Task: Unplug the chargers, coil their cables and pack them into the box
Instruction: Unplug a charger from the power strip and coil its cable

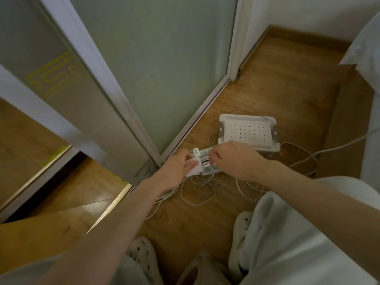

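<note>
A white power strip (203, 153) lies on the wooden floor by the door corner. My left hand (176, 168) grips a white charger block (194, 167) at the strip's near end. Over the strip's middle, my right hand (232, 159) has its fingers pinched on something small that I cannot make out. Grey-white cables (203, 188) lie tangled on the floor in front of the strip. A white perforated box (247, 131) sits just behind the strip, its inside hidden.
A frosted glass door (156, 68) and its frame stand close on the left. White bedding (368, 48) hangs at the right edge. More cable (302, 157) loops to the right of the box. White clogs (141, 254) and my knees fill the foreground.
</note>
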Action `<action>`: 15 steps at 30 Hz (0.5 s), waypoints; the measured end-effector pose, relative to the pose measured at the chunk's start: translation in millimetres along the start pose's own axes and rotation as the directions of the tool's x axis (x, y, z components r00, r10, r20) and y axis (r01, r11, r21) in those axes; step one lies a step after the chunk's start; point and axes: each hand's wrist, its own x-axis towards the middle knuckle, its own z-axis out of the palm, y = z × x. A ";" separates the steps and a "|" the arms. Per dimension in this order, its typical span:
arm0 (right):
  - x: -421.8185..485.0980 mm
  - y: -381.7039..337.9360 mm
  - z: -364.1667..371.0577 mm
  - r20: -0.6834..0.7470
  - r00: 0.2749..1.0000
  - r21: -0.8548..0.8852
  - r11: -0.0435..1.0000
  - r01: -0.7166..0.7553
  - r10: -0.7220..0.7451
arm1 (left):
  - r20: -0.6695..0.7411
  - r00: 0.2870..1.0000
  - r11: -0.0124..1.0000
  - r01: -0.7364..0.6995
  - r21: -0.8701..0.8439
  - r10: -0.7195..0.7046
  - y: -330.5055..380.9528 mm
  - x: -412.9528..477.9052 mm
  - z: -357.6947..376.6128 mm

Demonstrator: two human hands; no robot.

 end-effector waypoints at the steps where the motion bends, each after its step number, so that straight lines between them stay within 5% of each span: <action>1: -3.4 -2.1 2.5 -0.013 1.000 -0.004 1.000 0.002 -0.003 | -0.019 1.000 0.999 -0.014 0.038 0.014 0.6 -2.9 2.8; 7: -14.1 0.5 15.3 -0.085 0.989 0.085 0.990 -0.112 0.119 | -0.092 0.996 0.998 -0.006 0.068 0.012 8.6 -15.1 10.4; 12: -18.9 -7.6 23.6 -0.114 0.973 0.217 0.961 -0.174 0.202 | -0.116 0.990 0.979 0.050 -0.198 -0.074 13.1 -29.0 16.8; 15: -24.1 -21.8 29.3 -0.114 0.978 0.189 0.971 -0.149 0.173 | -0.088 0.980 0.871 0.115 -0.479 -0.177 17.5 -33.8 17.8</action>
